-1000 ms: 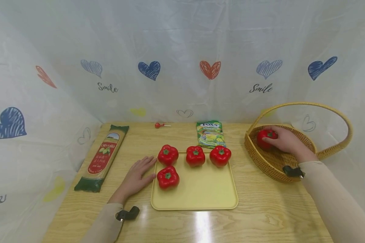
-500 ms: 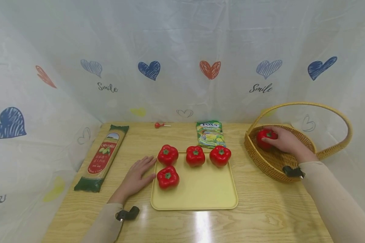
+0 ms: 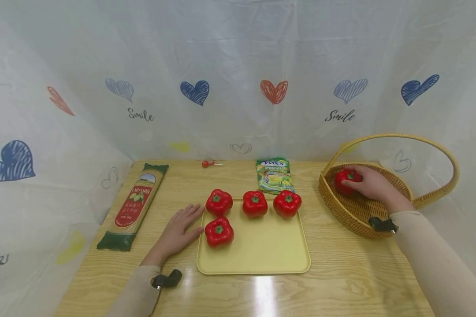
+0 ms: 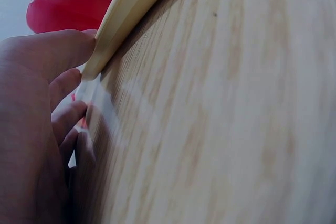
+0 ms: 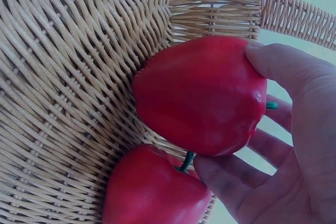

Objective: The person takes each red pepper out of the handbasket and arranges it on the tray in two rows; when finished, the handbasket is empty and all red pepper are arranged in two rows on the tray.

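The right hand grips a red pepper between thumb and fingers inside the wicker basket, just beside a second pepper; the left hand rests, fingers extended, at the left edge of the yellow tray; four peppers sit on the tray.

This looks like a small curtained-off space: pale sheeting printed with coloured hearts and "Smile" lettering encloses the far, left and right sides of a wood-grain table; whether home or lab cannot be told.
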Demonstrator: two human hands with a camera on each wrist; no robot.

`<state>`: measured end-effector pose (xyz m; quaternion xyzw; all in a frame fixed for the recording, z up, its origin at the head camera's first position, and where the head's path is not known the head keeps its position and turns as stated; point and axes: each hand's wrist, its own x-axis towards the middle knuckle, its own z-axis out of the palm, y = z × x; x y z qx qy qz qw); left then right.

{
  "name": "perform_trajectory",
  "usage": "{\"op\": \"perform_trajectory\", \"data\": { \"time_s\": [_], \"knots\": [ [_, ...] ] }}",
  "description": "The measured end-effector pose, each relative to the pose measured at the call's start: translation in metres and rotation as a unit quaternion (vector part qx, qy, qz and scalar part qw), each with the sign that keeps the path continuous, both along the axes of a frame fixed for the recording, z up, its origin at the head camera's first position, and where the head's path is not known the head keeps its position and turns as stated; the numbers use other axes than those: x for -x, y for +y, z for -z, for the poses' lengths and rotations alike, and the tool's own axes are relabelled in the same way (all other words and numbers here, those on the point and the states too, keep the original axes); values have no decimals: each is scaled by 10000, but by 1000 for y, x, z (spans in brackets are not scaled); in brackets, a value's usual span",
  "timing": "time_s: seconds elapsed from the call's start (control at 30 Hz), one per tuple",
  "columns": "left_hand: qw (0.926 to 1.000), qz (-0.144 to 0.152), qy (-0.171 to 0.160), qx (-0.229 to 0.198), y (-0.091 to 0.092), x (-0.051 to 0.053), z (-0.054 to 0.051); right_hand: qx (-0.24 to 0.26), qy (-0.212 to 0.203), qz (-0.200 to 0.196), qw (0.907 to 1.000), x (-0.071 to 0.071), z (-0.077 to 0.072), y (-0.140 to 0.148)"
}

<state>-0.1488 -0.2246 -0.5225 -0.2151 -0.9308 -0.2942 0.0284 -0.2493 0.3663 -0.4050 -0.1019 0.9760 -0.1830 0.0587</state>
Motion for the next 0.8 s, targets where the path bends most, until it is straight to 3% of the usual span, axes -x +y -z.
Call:
{"op": "perform_trajectory", "data": {
  "time_s": [0.8],
  "knots": [
    [10000, 7, 0, -13, 0, 0, 0, 180, 177, 57, 9997, -13, -8, -1]
  ]
}}
